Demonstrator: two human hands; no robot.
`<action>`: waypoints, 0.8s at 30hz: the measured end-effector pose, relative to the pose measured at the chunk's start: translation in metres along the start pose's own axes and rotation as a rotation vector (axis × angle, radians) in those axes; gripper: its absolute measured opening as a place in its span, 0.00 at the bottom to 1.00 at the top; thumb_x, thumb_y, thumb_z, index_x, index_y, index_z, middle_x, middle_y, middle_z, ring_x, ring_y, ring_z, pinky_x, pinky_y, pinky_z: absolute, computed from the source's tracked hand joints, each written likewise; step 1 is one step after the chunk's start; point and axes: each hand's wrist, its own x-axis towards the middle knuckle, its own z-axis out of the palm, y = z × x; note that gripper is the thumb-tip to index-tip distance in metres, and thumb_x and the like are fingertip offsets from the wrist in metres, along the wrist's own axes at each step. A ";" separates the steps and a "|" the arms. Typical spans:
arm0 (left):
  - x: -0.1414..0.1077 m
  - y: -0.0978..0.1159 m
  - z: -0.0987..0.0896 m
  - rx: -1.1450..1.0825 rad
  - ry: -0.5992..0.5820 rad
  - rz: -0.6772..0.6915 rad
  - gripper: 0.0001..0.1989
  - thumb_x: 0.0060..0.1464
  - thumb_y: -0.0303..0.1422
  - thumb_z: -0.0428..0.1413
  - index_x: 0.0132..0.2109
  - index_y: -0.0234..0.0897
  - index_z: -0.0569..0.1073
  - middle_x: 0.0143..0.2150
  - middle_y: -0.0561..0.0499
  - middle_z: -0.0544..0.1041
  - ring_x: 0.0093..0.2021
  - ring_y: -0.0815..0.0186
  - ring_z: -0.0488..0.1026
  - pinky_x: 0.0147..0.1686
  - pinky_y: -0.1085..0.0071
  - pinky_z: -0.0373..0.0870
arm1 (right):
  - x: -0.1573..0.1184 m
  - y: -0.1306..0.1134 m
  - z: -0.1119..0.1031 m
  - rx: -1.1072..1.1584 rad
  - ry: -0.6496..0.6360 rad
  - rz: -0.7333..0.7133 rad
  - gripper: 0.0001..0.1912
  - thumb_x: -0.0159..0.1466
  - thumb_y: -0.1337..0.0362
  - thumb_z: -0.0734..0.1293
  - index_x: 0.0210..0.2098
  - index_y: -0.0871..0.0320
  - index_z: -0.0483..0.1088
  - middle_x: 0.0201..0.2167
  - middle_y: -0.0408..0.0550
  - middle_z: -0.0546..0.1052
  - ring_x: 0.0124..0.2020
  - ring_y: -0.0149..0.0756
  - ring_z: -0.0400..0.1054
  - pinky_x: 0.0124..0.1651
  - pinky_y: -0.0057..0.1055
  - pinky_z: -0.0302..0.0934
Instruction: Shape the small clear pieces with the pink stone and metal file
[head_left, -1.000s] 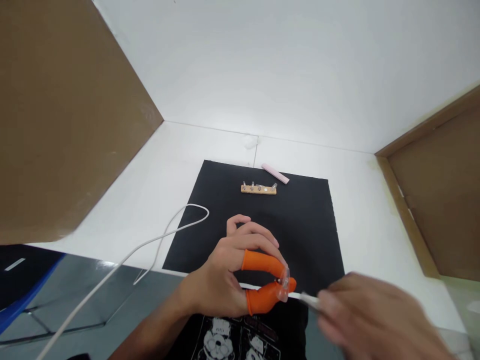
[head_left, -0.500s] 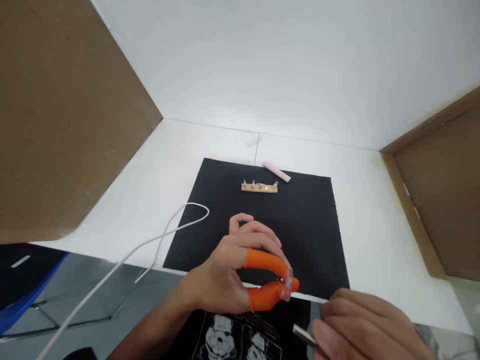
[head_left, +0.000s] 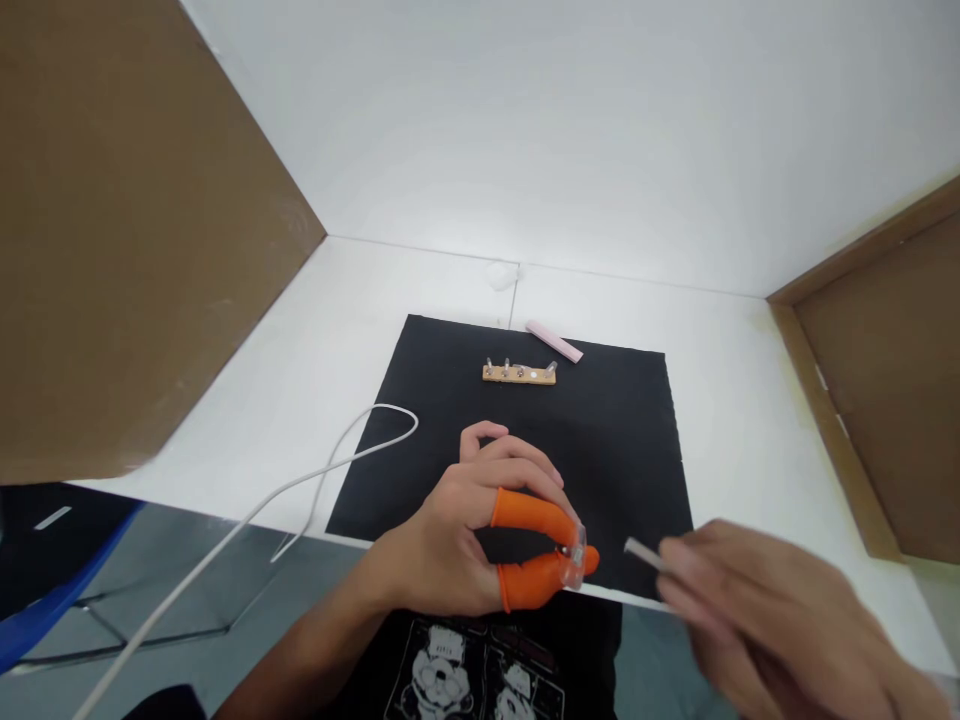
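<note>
Orange covers sit on the thumb and index finger of my left hand (head_left: 487, 530), which pinches a small clear plastic piece (head_left: 575, 560) above the near edge of the black mat (head_left: 600, 430). To its right, my right hand (head_left: 772, 610), slightly blurred, holds a thin flat strip-like tool (head_left: 645, 554) whose tip points toward the clear piece without touching it. Farther back on the mat lies a narrow wooden strip (head_left: 519, 375) bearing several small clear and metal parts.
A pink bar (head_left: 553, 341) lies across the mat's back edge. The white cable (head_left: 300, 482) loops over the left side of the mat and table. Brown panels (head_left: 150, 240) stand at both sides, with a white wall behind.
My right hand has moved up and forward with the tool, which is now over the mat's near right part. My left hand has barely moved and still pinches the clear piece.
</note>
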 end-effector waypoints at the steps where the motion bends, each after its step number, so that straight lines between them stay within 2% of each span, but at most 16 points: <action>1: 0.000 0.000 0.000 -0.002 -0.006 0.003 0.07 0.61 0.29 0.71 0.37 0.42 0.80 0.38 0.55 0.89 0.44 0.60 0.85 0.63 0.57 0.60 | 0.000 0.004 -0.002 -0.015 0.000 0.041 0.07 0.72 0.70 0.71 0.39 0.52 0.79 0.24 0.41 0.79 0.23 0.34 0.75 0.25 0.30 0.70; 3: 0.001 0.000 0.001 -0.005 -0.005 0.010 0.08 0.61 0.28 0.71 0.37 0.42 0.80 0.38 0.55 0.89 0.44 0.61 0.85 0.63 0.57 0.60 | -0.002 0.009 -0.004 -0.021 0.000 0.048 0.08 0.74 0.70 0.68 0.40 0.54 0.79 0.25 0.43 0.80 0.22 0.32 0.73 0.26 0.30 0.70; 8: 0.003 0.001 0.003 0.003 0.001 0.026 0.08 0.62 0.30 0.72 0.37 0.42 0.80 0.37 0.55 0.89 0.44 0.61 0.85 0.63 0.58 0.59 | -0.013 0.001 0.008 0.029 0.047 -0.173 0.05 0.74 0.69 0.70 0.43 0.54 0.79 0.25 0.40 0.80 0.24 0.33 0.76 0.29 0.30 0.74; 11: 0.003 0.001 0.003 0.007 -0.022 0.012 0.07 0.62 0.30 0.71 0.37 0.43 0.81 0.38 0.55 0.89 0.45 0.61 0.85 0.63 0.57 0.60 | -0.008 0.004 0.004 -0.010 0.086 -0.076 0.08 0.75 0.71 0.67 0.43 0.55 0.78 0.24 0.41 0.79 0.22 0.32 0.74 0.25 0.29 0.71; 14: 0.003 0.001 0.004 0.004 -0.028 0.000 0.07 0.61 0.30 0.72 0.37 0.43 0.81 0.38 0.54 0.89 0.45 0.60 0.85 0.63 0.57 0.60 | 0.000 0.012 -0.007 -0.001 -0.043 -0.071 0.06 0.73 0.74 0.68 0.42 0.58 0.77 0.25 0.42 0.80 0.20 0.29 0.72 0.22 0.25 0.68; 15: 0.003 0.001 0.004 0.002 -0.025 0.001 0.07 0.61 0.30 0.72 0.37 0.42 0.81 0.38 0.55 0.89 0.44 0.60 0.85 0.63 0.57 0.60 | 0.001 0.012 -0.008 0.040 -0.129 -0.159 0.06 0.72 0.74 0.70 0.44 0.58 0.77 0.24 0.41 0.80 0.20 0.28 0.73 0.22 0.23 0.69; 17: 0.003 0.001 0.005 0.000 -0.011 0.003 0.08 0.62 0.31 0.72 0.37 0.42 0.81 0.38 0.55 0.89 0.44 0.60 0.85 0.63 0.56 0.61 | 0.000 0.008 -0.007 -0.006 -0.099 -0.149 0.07 0.71 0.74 0.69 0.42 0.56 0.76 0.24 0.42 0.81 0.24 0.36 0.79 0.25 0.28 0.73; 18: 0.003 0.002 0.005 -0.001 -0.004 0.003 0.08 0.62 0.31 0.72 0.36 0.42 0.80 0.37 0.54 0.89 0.43 0.60 0.85 0.63 0.56 0.61 | -0.002 0.005 -0.005 0.015 -0.008 -0.174 0.07 0.71 0.73 0.69 0.41 0.54 0.77 0.22 0.40 0.78 0.22 0.35 0.77 0.24 0.28 0.72; 19: 0.003 0.002 0.005 -0.003 0.002 0.005 0.08 0.62 0.30 0.72 0.36 0.42 0.80 0.37 0.54 0.89 0.43 0.60 0.84 0.63 0.56 0.61 | -0.003 0.003 -0.003 0.019 0.030 -0.168 0.08 0.71 0.72 0.69 0.41 0.53 0.77 0.21 0.39 0.78 0.21 0.36 0.78 0.24 0.29 0.72; 24: 0.003 0.002 0.004 -0.003 -0.009 0.018 0.08 0.61 0.29 0.72 0.38 0.42 0.81 0.38 0.55 0.89 0.44 0.61 0.84 0.63 0.58 0.60 | -0.005 0.004 -0.001 -0.004 0.026 -0.030 0.13 0.68 0.75 0.70 0.47 0.52 0.78 0.25 0.39 0.81 0.23 0.36 0.77 0.25 0.30 0.72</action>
